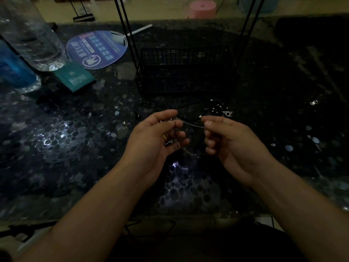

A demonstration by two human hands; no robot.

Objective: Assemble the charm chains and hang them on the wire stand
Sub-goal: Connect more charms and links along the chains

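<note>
Above the dark table (75, 148), chain (192, 124) spans both hands' grip.

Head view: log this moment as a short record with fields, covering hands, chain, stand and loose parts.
left hand: pinches one end of the chain
right hand: pinches the other end
chain: thin, silver, stretched between both hands, above the table
wire stand: black basket base, behind the hands, nothing seen hanging
camera charm: on the table, right of centre
lighting: dim
</note>
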